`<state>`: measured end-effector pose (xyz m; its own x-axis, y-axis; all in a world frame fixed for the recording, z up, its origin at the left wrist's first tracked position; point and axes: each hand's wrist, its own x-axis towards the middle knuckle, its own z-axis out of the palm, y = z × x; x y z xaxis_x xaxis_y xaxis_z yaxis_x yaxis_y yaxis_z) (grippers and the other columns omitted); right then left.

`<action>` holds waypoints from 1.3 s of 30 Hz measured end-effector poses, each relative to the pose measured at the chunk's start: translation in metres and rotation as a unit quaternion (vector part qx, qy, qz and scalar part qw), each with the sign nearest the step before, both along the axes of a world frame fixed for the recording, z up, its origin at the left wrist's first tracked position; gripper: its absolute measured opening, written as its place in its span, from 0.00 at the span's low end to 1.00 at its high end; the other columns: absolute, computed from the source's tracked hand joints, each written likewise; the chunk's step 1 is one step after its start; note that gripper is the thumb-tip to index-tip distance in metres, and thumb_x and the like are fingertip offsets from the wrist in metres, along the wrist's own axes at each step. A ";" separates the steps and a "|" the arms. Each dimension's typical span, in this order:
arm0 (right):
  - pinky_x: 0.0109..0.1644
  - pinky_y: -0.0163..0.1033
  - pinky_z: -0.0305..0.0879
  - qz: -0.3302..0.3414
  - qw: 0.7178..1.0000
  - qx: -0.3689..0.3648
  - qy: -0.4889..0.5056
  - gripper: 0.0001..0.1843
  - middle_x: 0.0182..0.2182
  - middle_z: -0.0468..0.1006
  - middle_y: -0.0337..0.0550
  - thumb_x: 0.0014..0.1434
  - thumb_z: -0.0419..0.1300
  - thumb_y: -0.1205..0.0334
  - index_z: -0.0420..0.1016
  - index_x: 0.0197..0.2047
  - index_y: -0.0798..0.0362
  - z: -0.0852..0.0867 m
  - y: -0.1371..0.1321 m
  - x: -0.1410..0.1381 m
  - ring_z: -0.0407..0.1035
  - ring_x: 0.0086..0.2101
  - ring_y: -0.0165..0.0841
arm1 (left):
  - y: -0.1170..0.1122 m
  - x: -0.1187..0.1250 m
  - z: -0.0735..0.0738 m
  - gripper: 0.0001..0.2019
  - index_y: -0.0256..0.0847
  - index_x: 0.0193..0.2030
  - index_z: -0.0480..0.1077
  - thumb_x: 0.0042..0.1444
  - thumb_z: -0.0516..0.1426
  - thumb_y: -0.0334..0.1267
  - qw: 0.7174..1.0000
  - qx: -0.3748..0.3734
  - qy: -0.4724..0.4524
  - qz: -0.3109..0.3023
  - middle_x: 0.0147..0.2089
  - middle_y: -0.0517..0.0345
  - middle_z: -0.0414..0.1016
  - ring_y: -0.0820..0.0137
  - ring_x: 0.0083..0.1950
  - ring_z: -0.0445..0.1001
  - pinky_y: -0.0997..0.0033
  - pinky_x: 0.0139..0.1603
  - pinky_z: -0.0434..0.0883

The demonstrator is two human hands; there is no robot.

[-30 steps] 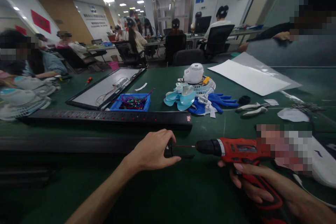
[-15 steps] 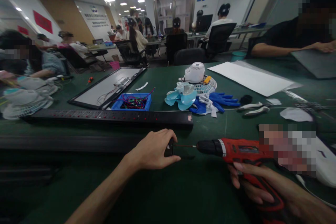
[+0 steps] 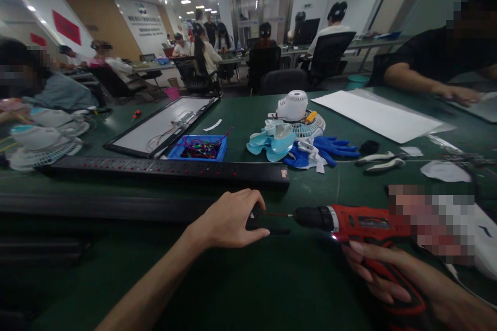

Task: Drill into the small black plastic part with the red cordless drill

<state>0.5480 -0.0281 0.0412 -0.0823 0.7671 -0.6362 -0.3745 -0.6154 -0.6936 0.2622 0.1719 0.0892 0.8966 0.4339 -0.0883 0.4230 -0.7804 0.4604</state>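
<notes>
My left hand (image 3: pixel 229 220) is wrapped over the right end of a long black bar (image 3: pixel 116 209) that lies across the table. Thumb and fingers grip its end from both sides. In my right hand (image 3: pixel 384 269) is a red and black cordless drill (image 3: pixel 361 222), held by its handle and pointing left. Its long thin bit (image 3: pixel 275 214) reaches to the bar's end beside my left fingertips; the exact contact is hidden. A small light glows under the chuck. A thin black strip (image 3: pixel 279 231) lies just below the bit.
Behind the bar lies a black power strip (image 3: pixel 174 170). Beyond are a blue bin (image 3: pixel 198 149) of wires, a framed panel (image 3: pixel 163 124), light-blue fan blades (image 3: pixel 272 139), blue gloves (image 3: pixel 322 150), a white fan part (image 3: pixel 293 106) and pliers (image 3: pixel 380 161). Co-workers sit at both sides.
The drill's light has come on. The view has shifted slightly, while both hands keep their holds. The co-worker at the right has moved an arm lower.
</notes>
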 end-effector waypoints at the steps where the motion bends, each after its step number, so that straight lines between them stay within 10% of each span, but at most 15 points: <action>1: 0.15 0.26 0.54 -0.008 1.000 -0.005 0.000 0.23 0.13 0.66 0.32 0.47 0.75 0.42 0.81 0.20 0.54 0.002 0.000 -0.001 0.50 0.13 0.20 | 0.000 0.000 0.000 0.20 0.45 0.52 0.68 0.60 0.65 0.53 1.000 0.002 -0.002 -0.001 0.53 0.57 0.76 0.61 0.53 0.76 0.60 0.50 0.70; 39: 0.15 0.25 0.58 -0.017 1.000 0.010 0.002 0.20 0.10 0.67 0.33 0.48 0.75 0.43 0.84 0.23 0.53 0.001 0.001 -0.002 0.53 0.12 0.21 | 0.002 -0.001 -0.003 0.23 0.45 0.56 0.67 0.59 0.65 0.52 1.000 0.006 -0.014 -0.008 0.56 0.54 0.76 0.58 0.55 0.76 0.57 0.52 0.71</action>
